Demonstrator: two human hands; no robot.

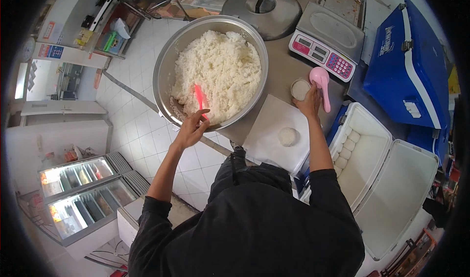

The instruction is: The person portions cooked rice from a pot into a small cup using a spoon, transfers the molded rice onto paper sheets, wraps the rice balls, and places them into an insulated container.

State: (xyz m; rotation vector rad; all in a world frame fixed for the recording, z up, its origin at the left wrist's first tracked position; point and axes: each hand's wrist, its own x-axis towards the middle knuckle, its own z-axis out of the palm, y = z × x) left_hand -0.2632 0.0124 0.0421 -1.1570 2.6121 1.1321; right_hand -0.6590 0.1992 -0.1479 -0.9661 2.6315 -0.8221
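My left hand [191,128] holds the handle of a pink rice paddle [199,96], whose blade rests on the white cooked rice [220,67] inside a large round metal pot [259,89]. At the right, my right hand [308,102] is at a small round cup of rice [300,89], its fingers against the rim. Beside that hand a pink plastic scoop [320,79] lies with its handle towards me; whether the fingers touch it I cannot tell. A rounded mound of rice [288,136] sits on white paper sheets [270,121] nearer my body.
A digital scale [323,53] stands behind my right hand, with a metal lid [262,10] to its left. An open cooler box [361,159] at the right holds several white wrapped portions [345,153]. Beyond it stands a blue cooler [404,67]. Glass-topped display cases [86,196] are at the lower left.
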